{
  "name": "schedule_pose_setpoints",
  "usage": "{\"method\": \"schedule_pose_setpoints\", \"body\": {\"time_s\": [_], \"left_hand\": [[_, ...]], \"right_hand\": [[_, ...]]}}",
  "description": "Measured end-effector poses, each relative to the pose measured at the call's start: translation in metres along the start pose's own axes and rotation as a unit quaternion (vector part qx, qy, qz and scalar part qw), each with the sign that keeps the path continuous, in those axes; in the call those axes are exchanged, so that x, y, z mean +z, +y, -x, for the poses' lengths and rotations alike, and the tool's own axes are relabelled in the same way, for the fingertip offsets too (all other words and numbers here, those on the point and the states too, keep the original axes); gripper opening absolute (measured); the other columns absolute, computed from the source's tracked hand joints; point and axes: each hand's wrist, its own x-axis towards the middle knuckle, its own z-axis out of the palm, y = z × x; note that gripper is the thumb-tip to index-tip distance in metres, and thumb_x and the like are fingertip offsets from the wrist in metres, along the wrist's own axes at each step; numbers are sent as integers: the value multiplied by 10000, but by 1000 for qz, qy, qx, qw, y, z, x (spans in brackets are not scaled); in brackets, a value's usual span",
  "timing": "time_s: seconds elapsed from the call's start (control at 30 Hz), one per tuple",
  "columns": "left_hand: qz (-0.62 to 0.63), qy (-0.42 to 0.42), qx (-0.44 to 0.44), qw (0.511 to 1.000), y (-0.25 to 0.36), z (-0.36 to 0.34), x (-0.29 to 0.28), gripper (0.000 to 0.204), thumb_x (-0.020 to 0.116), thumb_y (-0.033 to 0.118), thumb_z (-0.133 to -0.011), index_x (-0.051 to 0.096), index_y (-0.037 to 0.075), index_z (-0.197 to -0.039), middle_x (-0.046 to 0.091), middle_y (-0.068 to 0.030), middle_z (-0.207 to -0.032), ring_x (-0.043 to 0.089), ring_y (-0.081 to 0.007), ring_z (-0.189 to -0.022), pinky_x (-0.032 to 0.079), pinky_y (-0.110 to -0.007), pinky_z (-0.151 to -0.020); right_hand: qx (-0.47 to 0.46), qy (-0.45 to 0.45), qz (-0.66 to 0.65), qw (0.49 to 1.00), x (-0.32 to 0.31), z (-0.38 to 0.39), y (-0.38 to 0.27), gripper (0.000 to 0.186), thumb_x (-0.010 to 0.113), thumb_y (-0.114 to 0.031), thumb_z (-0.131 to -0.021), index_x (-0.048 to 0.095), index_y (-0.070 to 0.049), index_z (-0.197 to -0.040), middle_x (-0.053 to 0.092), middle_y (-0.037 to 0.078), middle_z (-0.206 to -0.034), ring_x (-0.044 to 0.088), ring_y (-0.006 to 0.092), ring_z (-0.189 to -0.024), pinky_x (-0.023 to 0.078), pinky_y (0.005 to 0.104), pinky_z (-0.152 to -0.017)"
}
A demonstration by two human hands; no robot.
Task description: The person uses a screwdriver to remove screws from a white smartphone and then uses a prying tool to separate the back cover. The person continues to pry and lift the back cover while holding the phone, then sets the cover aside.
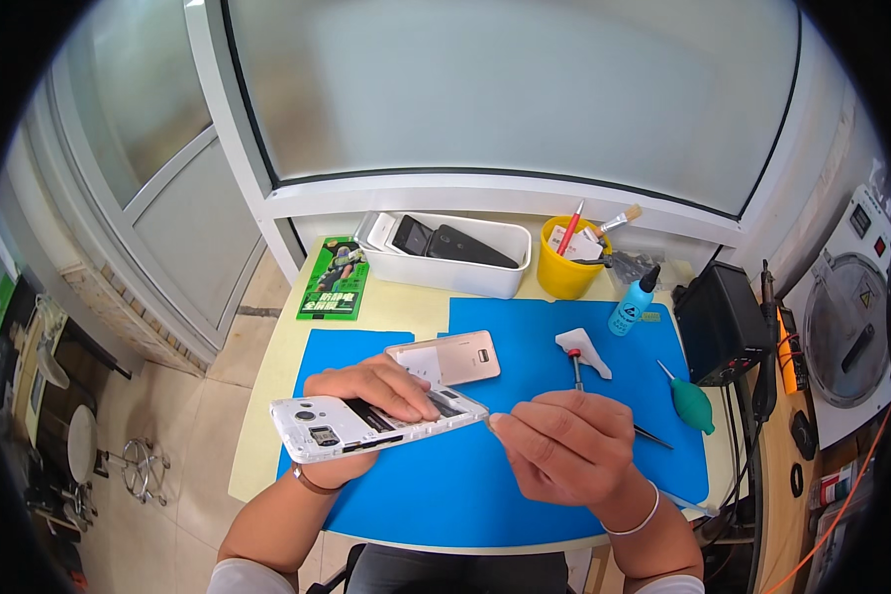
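Note:
A white-framed smartphone (292, 428) with its back off is tilted above the blue mat (416, 510), its inner parts and camera hole showing. My left hand (378, 384) grips it, fingers lying across the inside and the palm beneath. At the phone's right end, my right hand (569, 445) is closed in a pinch at the frame's corner; whatever its fingertips hold is too small to make out. Just beyond the phone lies a gold phone back cover (465, 358). Past my right hand, a small screwdriver (576, 368) touches a white cloth (592, 352).
At the table's back stand a white bin (485, 281) of phones, a yellow cup (564, 275) with brush and pen, and a green package (329, 282). Rightward are a blue bottle (631, 309), a green air blower (692, 406), tweezers (653, 437) and a black box-shaped device (720, 327) with cables.

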Motion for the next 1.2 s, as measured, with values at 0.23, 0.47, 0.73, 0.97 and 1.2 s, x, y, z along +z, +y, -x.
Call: {"method": "schedule_pose_setpoints", "body": {"time_s": [0.23,0.47,0.73,0.97,1.2], "left_hand": [[5,0,-2,1000,0,0,1,166,898,188,-893,766,89,-910,827,-125,-981,775,-209,-937,582,-377,-964],[-4,-4,-4,1000,2,0,0,170,903,190,-886,765,93,-905,827,-121,-976,778,-201,-936,577,-367,-961],[-5,-4,0,1000,2,-1,1,169,901,200,-890,773,89,-903,829,-119,-982,774,-196,-930,576,-358,-959],[-14,4,-14,1000,3,1,0,143,904,136,-877,774,80,-899,828,-124,-982,768,-199,-910,575,-345,-944],[-25,35,-27,999,5,2,7,139,881,-6,-857,768,70,-886,825,-141,-975,762,-194,-889,585,-344,-909]], "right_hand": [[6,-7,4,1000,-2,-1,-2,156,841,-65,-827,842,-94,-981,779,45,-887,744,153,-781,592,239,-631],[-1,-1,8,1000,0,0,0,147,845,-57,-824,824,-117,-956,768,29,-895,727,151,-765,548,239,-611],[-8,-6,17,1000,-1,0,-1,151,848,-57,-825,824,-119,-960,765,24,-894,724,146,-763,543,237,-612],[-16,-13,40,999,-2,-1,-4,133,863,-93,-850,842,-94,-981,780,42,-892,739,136,-789,582,213,-625],[-75,-13,103,992,3,8,-2,182,863,-116,-863,813,-95,-1037,759,36,-925,734,150,-816,553,214,-603]]}}
